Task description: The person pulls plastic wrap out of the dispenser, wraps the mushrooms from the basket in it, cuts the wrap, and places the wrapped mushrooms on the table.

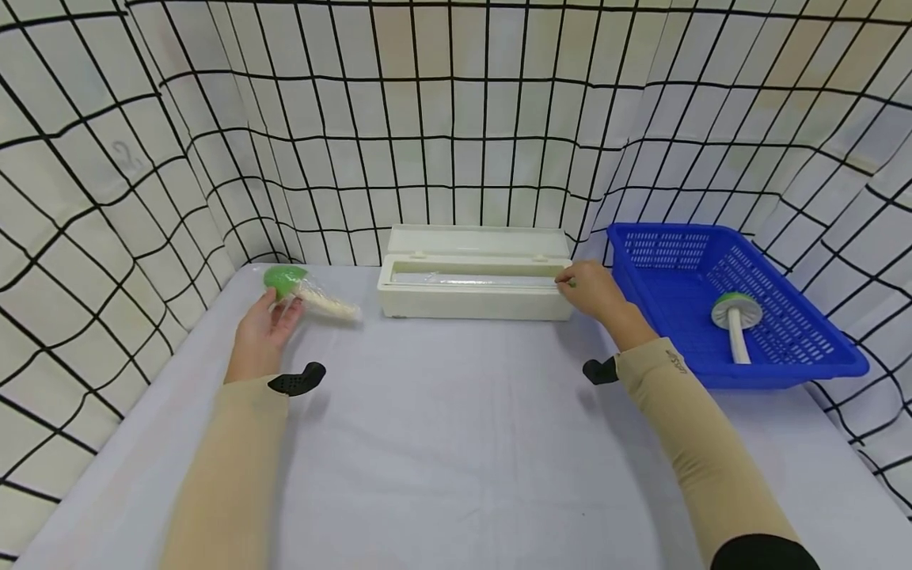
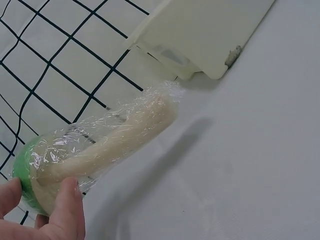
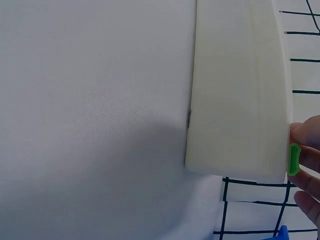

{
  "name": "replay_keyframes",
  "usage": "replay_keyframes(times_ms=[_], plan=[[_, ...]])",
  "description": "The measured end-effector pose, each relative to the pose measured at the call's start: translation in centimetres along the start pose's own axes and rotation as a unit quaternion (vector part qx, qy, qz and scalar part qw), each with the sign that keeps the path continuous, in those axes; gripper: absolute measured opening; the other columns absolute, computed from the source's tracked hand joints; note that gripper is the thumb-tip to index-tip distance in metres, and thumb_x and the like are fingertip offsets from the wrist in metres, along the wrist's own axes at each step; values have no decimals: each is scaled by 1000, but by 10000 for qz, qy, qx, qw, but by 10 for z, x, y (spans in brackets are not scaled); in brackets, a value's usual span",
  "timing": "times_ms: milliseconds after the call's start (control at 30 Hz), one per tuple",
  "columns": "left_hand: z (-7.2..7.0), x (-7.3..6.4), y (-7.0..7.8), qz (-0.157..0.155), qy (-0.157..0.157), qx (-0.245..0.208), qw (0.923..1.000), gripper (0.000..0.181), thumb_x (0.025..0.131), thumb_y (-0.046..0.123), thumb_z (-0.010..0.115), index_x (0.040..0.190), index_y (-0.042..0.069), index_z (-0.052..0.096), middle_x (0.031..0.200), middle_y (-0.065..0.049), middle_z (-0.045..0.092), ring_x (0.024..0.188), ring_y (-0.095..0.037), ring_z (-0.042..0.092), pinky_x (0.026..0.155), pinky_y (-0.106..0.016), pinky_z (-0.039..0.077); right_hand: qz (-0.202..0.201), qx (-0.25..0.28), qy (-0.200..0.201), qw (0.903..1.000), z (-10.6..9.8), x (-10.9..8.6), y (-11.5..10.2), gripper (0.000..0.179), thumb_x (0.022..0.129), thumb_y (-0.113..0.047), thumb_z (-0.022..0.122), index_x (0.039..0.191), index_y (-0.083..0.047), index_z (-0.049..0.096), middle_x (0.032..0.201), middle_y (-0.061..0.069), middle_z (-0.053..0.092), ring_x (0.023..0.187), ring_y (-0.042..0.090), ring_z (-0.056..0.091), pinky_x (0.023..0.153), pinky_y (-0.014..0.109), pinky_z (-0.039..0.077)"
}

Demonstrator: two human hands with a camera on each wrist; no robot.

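My left hand (image 1: 265, 328) pinches the green head of a brush-like thing (image 2: 112, 142) with a pale handle, wrapped in clear cling film. Its head is between thumb and fingers, and the handle points toward the box. At the back middle stands a white cling film dispenser (image 1: 473, 302), its lid (image 1: 477, 240) tipped back and a film roll (image 1: 470, 279) lying inside. My right hand (image 1: 594, 291) is at the dispenser's right end. There, its fingers grip a small green slider (image 3: 294, 160) at the box's upper edge.
A blue basket (image 1: 673, 372) stands at the right, holding an unwrapped thing with a green-edged round head and white handle (image 1: 738, 336). Black wire grid (image 1: 484, 111) walls rise behind and at both sides. A white cloth (image 1: 456, 443) covers the table.
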State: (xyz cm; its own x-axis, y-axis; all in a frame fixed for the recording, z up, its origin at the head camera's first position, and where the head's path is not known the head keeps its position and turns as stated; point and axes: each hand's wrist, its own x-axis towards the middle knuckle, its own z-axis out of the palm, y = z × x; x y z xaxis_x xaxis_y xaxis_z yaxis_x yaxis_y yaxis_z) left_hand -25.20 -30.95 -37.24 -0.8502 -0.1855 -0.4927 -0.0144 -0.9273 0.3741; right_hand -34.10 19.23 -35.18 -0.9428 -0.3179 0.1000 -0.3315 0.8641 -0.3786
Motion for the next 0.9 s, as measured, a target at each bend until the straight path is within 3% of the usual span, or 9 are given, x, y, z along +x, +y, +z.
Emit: replay_keyframes(times_ms=[133,333,500,633,733,800,900], plan=[[-1,5,7,74,56,-81,9999,62,103,8,60,156,30,38,139,5,35,125,-15,49,109,-28,42,-58,-114,92,9999,0,2,-1,25,104,-10,59,117,5,73,119,25,67,116,41,54,100,54,47],[-2,9,13,-57,247,69,9997,60,103,8,60,154,28,38,128,-1,43,111,-18,57,107,-26,43,-80,-155,220,9996,4,4,0,22,104,-9,59,113,6,73,110,22,69,105,36,55,92,50,49],[-3,6,13,-148,440,437,9980,47,102,8,63,144,21,47,119,-6,49,101,-20,63,100,-26,50,-134,-150,335,9992,6,4,0,19,104,-8,59,110,5,72,105,20,69,100,35,56,87,48,51],[-4,3,11,-89,601,899,9941,24,101,9,64,125,12,59,109,-8,54,92,-21,65,98,-27,51,-175,-171,394,9989,8,3,0,19,104,-9,60,109,5,72,106,20,70,102,35,57,88,48,51],[-3,2,11,54,729,1519,9857,10,101,11,64,111,10,64,95,-9,60,86,-19,66,94,-27,54,-160,-186,432,9988,9,3,1,18,104,-9,60,109,4,72,106,20,70,103,35,57,89,48,51],[-2,3,10,209,840,2037,9752,7,101,13,65,107,10,64,90,-9,62,84,-17,65,88,-24,56,-156,-198,457,9986,10,3,2,18,104,-9,60,109,4,72,106,20,70,103,35,57,89,48,51],[0,6,9,473,1117,2791,9526,13,101,15,65,113,11,60,100,-2,58,85,-12,60,76,-18,57,-199,-190,516,9983,10,2,3,18,104,-9,60,108,4,72,105,20,70,102,36,58,88,48,51]])
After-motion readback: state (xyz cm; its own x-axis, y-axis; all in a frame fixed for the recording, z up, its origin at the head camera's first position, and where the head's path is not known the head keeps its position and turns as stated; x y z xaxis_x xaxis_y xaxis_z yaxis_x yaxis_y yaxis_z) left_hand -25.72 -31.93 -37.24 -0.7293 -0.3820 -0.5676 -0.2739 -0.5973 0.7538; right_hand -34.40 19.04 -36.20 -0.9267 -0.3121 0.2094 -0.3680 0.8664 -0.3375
